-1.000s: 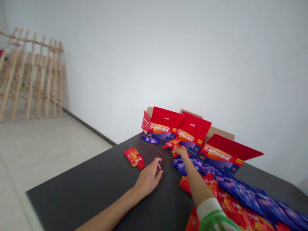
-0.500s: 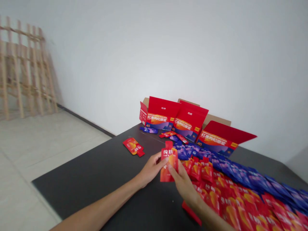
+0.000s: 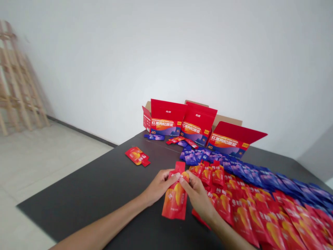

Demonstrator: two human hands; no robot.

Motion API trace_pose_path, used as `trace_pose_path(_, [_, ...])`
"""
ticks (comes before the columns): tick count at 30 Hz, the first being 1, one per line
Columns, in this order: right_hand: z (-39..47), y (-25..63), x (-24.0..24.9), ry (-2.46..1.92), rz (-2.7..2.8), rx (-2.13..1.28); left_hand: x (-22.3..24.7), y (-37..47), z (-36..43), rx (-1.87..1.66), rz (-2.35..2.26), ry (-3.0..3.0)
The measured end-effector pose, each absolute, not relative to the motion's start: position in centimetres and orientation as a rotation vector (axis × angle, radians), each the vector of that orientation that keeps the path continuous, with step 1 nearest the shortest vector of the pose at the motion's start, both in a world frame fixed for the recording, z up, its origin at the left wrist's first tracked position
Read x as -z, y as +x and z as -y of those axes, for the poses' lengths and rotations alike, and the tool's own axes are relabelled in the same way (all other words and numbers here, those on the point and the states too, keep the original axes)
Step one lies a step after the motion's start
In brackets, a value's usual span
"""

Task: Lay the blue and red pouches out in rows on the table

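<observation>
A red pouch (image 3: 174,201) with orange fruit artwork hangs upright between my two hands over the dark table (image 3: 109,194). My left hand (image 3: 161,184) pinches its upper left side, thumb on the front. From the other side my right hand (image 3: 195,189) grips the upper right, its thumb beside the left one. The fingers behind the pouch are hidden. Close by my right hand, rows of red pouches (image 3: 244,218) lie overlapping. Beyond them runs a long row of blue pouches (image 3: 244,173).
Three open red and blue cartons (image 3: 166,123) stand at the back near the white wall. A red pouch (image 3: 137,156) lies alone on the left. Blue pouches (image 3: 154,137) and several red ones lie before the cartons. Wooden racks (image 3: 20,80) lean at far left.
Both hands have shifted up the held pouch, gripping it near its top, and its lower part now shows below them. The camera view has turned slightly right.
</observation>
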State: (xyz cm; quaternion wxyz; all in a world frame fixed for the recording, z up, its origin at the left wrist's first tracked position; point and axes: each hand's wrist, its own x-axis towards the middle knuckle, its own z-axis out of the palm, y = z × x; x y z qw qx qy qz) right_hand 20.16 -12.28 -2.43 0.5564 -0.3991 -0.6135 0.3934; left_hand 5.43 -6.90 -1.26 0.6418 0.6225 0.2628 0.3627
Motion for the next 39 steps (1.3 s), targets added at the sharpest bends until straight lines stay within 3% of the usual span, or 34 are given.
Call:
trace_pose_path(10, [12.5,20.1,2.4,-0.993,1.425,-0.8,1.6,5.4,7.0,-0.733,-0.528,1.592])
trace_pose_path(18, [12.2,21.5,0.3,-0.821,1.611,-1.084,0.8,5.0,7.5,-0.8,-0.659,1.853])
trace_pose_path(28, [12.2,20.4,1.2,-0.992,1.479,-0.807,1.5,5.3,7.2,-0.642,-0.575,1.882])
trace_pose_path(39, [12.0,20.2,2.0,-0.927,1.409,-1.001,1.5,5.3,7.0,-0.878,-0.766,1.869])
